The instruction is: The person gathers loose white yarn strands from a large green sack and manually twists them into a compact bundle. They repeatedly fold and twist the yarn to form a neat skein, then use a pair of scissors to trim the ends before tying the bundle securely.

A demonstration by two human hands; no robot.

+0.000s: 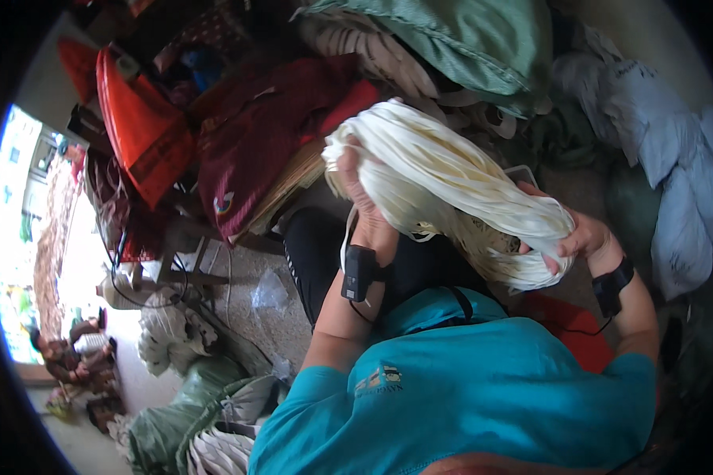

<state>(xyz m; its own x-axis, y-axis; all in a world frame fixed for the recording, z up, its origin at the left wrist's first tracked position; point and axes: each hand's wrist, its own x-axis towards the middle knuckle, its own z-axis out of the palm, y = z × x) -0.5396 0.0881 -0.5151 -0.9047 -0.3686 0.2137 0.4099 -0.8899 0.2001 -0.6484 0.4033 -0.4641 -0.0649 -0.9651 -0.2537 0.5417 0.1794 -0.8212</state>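
Note:
A thick looped hank of cream-white flat strips [451, 162] is stretched between my two hands above my lap. My left hand [360, 186] holds its far left end, with the strips passing over the hand and hiding most of the fingers. At the lower right end, my right hand [582, 237] is closed round the bundle, fingers curled about the strips. Some strips sag loosely below the main bundle. Each wrist wears a small black device on a strap.
Dark red cloth [249, 150] covers a stack at the left, beside an orange-red bag [139, 134]. A green sack [475, 47] bulges at the far side. Pale sacks [673, 150] stand at the right. More white strips [222, 451] and another green sack [170, 419] lie lower left.

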